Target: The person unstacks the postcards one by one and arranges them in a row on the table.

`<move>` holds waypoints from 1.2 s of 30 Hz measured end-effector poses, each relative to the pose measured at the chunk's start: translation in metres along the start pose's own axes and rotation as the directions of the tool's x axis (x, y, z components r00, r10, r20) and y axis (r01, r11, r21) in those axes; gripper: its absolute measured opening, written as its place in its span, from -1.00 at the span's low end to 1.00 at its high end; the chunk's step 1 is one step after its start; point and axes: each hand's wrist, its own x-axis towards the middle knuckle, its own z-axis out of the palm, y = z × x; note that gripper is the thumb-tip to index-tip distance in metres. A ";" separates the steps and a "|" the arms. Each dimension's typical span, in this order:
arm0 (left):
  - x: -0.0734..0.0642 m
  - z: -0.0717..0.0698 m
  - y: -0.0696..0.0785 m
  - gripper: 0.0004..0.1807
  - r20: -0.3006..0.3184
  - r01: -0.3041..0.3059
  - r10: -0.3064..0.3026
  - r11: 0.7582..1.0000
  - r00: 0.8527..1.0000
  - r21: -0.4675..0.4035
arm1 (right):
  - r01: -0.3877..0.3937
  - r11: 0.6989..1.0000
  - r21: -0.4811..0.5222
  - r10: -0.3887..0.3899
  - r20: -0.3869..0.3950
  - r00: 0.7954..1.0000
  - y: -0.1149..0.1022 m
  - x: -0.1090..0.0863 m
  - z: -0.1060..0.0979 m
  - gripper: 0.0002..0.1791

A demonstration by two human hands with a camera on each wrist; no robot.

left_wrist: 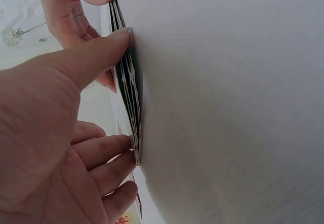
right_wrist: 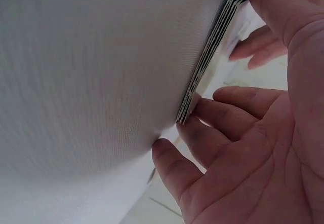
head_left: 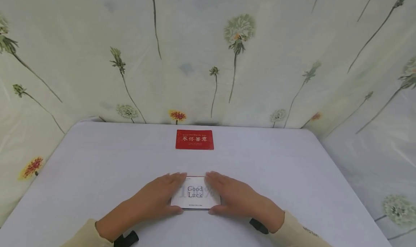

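Note:
A small stack of cards (head_left: pixel 195 200) lies flat on the white table, its white top card printed "Good Luck". From the left side my left hand (head_left: pixel 159 195) holds it, thumb at the near edge and fingertips at the far edge. Mirroring that, my right hand (head_left: pixel 236 196) grips the right side. In the left wrist view, several thin layers show along the stack's edge (left_wrist: pixel 132 95), with small gaps between them. The layers at the other edge (right_wrist: pixel 208 57) sit closer together in the right wrist view.
A red card (head_left: pixel 195 144) with white lettering lies farther back on the white-covered table (head_left: pixel 276 160). Behind the table hangs a pale curtain (head_left: pixel 195 34) with a dandelion print. Black straps (head_left: pixel 126 239) show at both wrists.

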 end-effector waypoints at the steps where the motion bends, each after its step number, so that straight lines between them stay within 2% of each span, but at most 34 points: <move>1: 0.000 0.000 0.000 0.06 -0.001 0.002 -0.002 1.000 1.000 -0.001 | 0.000 1.000 0.002 0.000 0.000 1.000 0.000 0.000 0.000 0.06; 14: -0.001 0.004 -0.004 0.10 -0.023 0.013 -0.013 1.000 1.000 -0.004 | 0.030 0.999 0.040 -0.029 -0.036 0.999 0.005 -0.001 0.001 0.05; 26: -0.003 0.005 -0.006 0.09 -0.041 -0.009 0.008 1.000 0.999 -0.007 | -0.013 0.998 0.069 0.014 -0.015 1.000 0.000 -0.003 -0.003 0.05; 36: -0.003 0.005 -0.008 0.08 -0.054 -0.019 0.018 1.000 0.998 -0.006 | -0.010 0.997 0.071 0.011 -0.023 1.000 0.002 -0.002 -0.002 0.04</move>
